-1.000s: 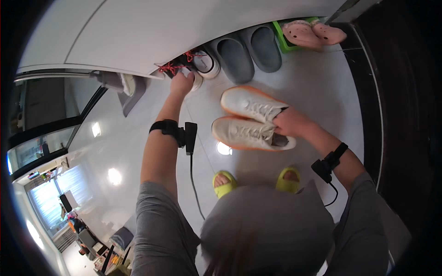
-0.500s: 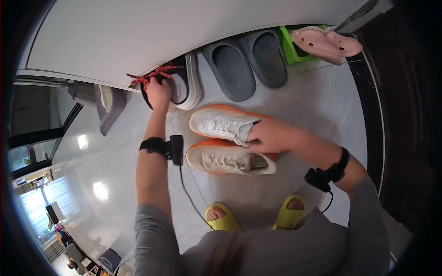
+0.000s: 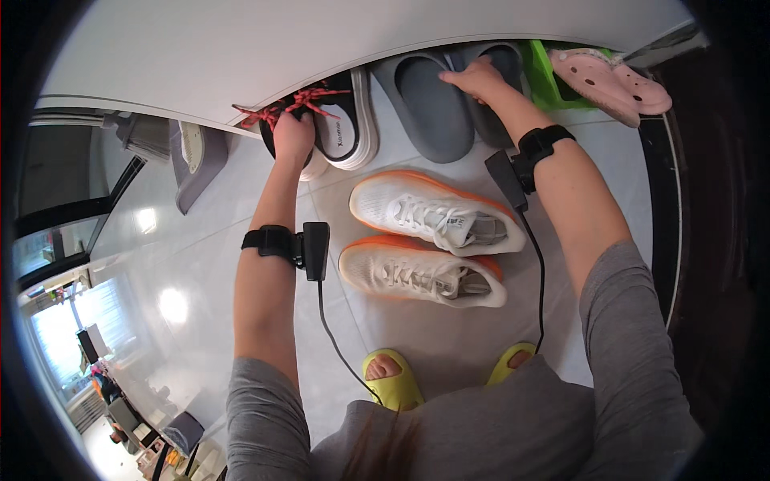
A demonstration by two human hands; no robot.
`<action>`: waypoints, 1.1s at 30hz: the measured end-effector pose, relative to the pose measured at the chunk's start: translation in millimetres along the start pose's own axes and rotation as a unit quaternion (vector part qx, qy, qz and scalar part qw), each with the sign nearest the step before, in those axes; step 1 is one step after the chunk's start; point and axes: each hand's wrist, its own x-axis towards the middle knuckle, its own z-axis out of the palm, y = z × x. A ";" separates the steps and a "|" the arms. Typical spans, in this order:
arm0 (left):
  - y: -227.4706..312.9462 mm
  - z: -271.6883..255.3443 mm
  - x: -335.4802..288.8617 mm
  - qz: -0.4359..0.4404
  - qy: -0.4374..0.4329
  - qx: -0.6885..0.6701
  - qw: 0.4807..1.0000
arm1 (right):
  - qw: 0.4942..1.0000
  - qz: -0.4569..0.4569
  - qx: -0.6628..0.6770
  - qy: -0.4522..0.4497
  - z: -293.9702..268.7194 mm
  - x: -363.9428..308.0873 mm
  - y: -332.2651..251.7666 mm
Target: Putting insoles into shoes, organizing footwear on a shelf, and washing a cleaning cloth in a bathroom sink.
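Note:
My left hand is closed on a black platform sandal with a red patterned bow; its fingertips are hidden behind the upper. Beside it stands the matching sandal with a white sole. My right hand is over a pair of grey slippers, thumb and fingers apart. The thumb points at the left slipper, while the fingers reach over the right slipper. Nearer to me, a white sneaker with orange edging lies alongside its mate, toes to the left.
A white cabinet front overhangs the shoe row. At right are a green bin, pink clogs and a dark door. A grey dustpan stands at left. Yellow-green slides are on my feet.
My right hand has let go of the white sneaker and moved up to the grey slippers. My left hand stays on the black sandal. The view has shifted slightly.

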 end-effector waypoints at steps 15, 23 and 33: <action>117.1 -32.4 -184.1 0.384 -0.237 -0.129 0.883 | 0.992 -0.093 0.081 -0.031 -2.1 -72.0 62.7; 127.1 12.3 -256.9 0.487 -0.207 0.301 0.793 | 0.979 -0.062 0.181 -0.067 1.7 -179.4 136.1; 152.3 25.6 -271.3 0.591 -0.180 0.436 0.654 | 0.986 0.113 0.111 0.046 -33.7 -240.3 271.5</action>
